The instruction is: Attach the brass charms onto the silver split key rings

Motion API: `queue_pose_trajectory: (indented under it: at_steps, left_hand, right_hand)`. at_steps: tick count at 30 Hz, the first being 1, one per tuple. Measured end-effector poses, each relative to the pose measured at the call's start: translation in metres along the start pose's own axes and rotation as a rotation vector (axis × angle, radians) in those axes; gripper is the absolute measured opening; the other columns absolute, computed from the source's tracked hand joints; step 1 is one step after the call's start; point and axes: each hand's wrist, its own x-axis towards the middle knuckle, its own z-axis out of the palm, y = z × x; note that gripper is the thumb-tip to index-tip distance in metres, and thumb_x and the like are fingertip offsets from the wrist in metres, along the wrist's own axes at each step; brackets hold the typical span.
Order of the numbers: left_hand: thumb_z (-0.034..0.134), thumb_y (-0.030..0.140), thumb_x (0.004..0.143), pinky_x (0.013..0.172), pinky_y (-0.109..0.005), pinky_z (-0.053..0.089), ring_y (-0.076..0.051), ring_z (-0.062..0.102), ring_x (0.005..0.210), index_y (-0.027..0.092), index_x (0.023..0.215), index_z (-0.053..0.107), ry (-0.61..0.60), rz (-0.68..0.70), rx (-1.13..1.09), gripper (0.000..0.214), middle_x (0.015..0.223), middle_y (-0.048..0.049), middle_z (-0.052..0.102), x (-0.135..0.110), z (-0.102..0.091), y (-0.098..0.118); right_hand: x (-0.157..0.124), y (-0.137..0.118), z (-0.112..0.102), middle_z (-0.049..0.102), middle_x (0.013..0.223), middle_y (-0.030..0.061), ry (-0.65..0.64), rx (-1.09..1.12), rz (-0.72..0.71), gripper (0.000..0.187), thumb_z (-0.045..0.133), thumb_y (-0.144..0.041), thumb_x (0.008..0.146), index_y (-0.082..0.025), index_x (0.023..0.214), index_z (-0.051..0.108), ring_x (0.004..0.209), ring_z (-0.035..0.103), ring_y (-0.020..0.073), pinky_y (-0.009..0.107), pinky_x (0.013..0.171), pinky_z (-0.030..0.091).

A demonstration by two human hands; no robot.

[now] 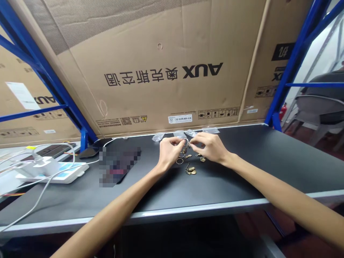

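Note:
Over the middle of the black tabletop [228, 182], my left hand [170, 152] pinches a silver key ring [186, 140] between thumb and fingers. Close beside it, my right hand [211, 146] has its thumb and index finger pressed together at the ring's right side, on a small part too tiny to make out. Under the hands lie several brass-coloured charms [191, 170], some with a short chain or clasp. Another loose ring [180, 161] rests flat below my left fingers.
Several small clear plastic bags [158, 136] lie along the back edge. A pixelated phone-like object [120, 166] is on the left, near a white power strip [64, 172] with cables. Behind stands a large cardboard box [161, 96] between blue rack posts [290, 68].

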Motion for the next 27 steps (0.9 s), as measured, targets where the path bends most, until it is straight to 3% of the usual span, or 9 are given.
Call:
queue_pose_trajectory:
  at_steps: [8, 14, 21, 27]
  left_hand:
    - [0.063, 0.029, 0.080, 0.061, -0.025, 0.051, -0.018, 0.067, 0.064, 0.011, 0.073, 0.076, 0.021, -0.076, -0.097, 0.023, 0.071, -0.0061, 0.076, -0.001, 0.006, -0.007]
    - [0.061, 0.035, 0.084, 0.068, -0.027, 0.053, -0.019, 0.069, 0.073, 0.011, 0.079, 0.076, -0.006, -0.007, -0.064, 0.028, 0.079, -0.0082, 0.077, 0.002, 0.003, -0.009]
    - [0.051, 0.033, 0.091, 0.070, -0.027, 0.051, -0.019, 0.068, 0.077, 0.015, 0.093, 0.077, -0.244, 0.117, 0.160, 0.032, 0.088, -0.0059, 0.077, 0.012, -0.003, -0.014]
    - [0.065, 0.022, 0.080, 0.076, -0.029, 0.050, -0.019, 0.066, 0.080, 0.018, 0.092, 0.074, -0.559, 0.252, 0.452, 0.016, 0.084, -0.0049, 0.072, 0.023, -0.019, -0.029]
  right_hand:
    - [-0.004, -0.008, 0.012, 0.074, 0.091, 0.0041, -0.017, 0.027, 0.056, 0.015, 0.060, -0.026, 0.090, -0.020, 0.092, 0.074, 0.082, 0.066, 0.0167, 0.026, 0.073, 0.046]
    - [0.002, -0.011, 0.001, 0.075, 0.092, 0.0045, -0.004, 0.051, 0.262, 0.029, 0.055, -0.043, 0.094, -0.020, 0.090, 0.073, 0.076, 0.065, 0.0169, 0.028, 0.072, 0.045]
    - [0.010, 0.008, -0.005, 0.077, 0.086, 0.0025, -0.171, 0.115, 0.386, 0.031, 0.051, -0.036, 0.095, -0.019, 0.085, 0.075, 0.075, 0.067, 0.0151, 0.025, 0.072, 0.047]
    - [0.005, 0.040, -0.007, 0.075, 0.072, 0.0028, -0.306, -0.036, 0.582, 0.028, 0.055, -0.034, 0.090, -0.019, 0.080, 0.077, 0.066, 0.067, 0.0156, 0.022, 0.062, 0.044]
